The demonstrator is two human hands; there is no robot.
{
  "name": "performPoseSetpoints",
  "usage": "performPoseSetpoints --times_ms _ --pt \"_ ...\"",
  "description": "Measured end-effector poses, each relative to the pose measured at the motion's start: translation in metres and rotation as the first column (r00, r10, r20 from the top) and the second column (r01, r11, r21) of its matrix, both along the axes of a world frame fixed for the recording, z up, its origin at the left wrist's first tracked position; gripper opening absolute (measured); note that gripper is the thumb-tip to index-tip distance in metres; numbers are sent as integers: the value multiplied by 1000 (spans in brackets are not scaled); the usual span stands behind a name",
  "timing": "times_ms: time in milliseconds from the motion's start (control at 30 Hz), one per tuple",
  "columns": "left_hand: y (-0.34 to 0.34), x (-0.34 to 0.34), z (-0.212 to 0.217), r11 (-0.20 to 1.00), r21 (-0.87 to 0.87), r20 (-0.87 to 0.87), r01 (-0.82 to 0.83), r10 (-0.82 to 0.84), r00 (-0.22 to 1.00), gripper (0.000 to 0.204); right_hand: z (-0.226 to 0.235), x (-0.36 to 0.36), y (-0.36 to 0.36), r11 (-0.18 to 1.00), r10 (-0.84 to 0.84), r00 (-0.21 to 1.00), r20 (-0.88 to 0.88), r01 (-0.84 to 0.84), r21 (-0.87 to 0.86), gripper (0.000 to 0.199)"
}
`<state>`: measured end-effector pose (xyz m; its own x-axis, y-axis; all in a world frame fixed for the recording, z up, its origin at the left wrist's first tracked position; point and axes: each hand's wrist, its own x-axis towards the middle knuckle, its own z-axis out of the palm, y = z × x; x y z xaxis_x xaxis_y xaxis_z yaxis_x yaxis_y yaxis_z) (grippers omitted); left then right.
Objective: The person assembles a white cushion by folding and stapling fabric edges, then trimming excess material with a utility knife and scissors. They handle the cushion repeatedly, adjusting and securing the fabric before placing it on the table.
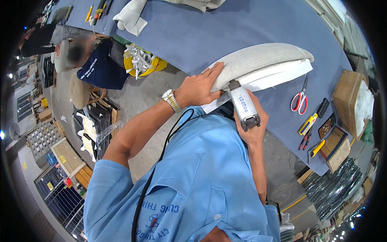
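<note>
A curved cushion piece covered in light grey fabric [262, 60] lies near the edge of the blue-covered table. White sheet material [282, 77] sticks out along its near side. My left hand [201, 85] grips the piece's left end, fingers stretched over the fabric and thumb at the near edge. In my right hand [257, 117] is a pneumatic staple gun [244, 105] with a silver body and dark ends. Its head meets the near edge of the piece beside my left thumb. The right fingers are partly hidden behind the tool.
On the blue table [185, 34] to the right lie red-handled scissors [299, 101], a yellow cutter [308, 123], pliers [305, 140] and a wooden box [338, 148]. Beyond stands a carton [350, 103]. A yellow basket of scraps [141, 62] and a seated person [102, 66] are at left.
</note>
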<state>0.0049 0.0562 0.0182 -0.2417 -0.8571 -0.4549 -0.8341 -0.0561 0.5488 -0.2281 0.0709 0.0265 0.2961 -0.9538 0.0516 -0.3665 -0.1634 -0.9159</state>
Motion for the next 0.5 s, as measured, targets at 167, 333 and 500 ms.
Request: performPoseSetpoints --times_ms 167,333,500 --pt "9 -5 -8 995 -96 13 -12 14 1000 94 7 -3 8 995 11 999 -43 -7 101 55" --pt "20 -14 -17 973 -223 -2 -56 57 998 93 9 0 7 992 1 996 -94 11 129 56" --pt "8 -8 -7 990 -124 8 -67 68 998 93 6 9 3 997 -19 997 -72 24 79 55"
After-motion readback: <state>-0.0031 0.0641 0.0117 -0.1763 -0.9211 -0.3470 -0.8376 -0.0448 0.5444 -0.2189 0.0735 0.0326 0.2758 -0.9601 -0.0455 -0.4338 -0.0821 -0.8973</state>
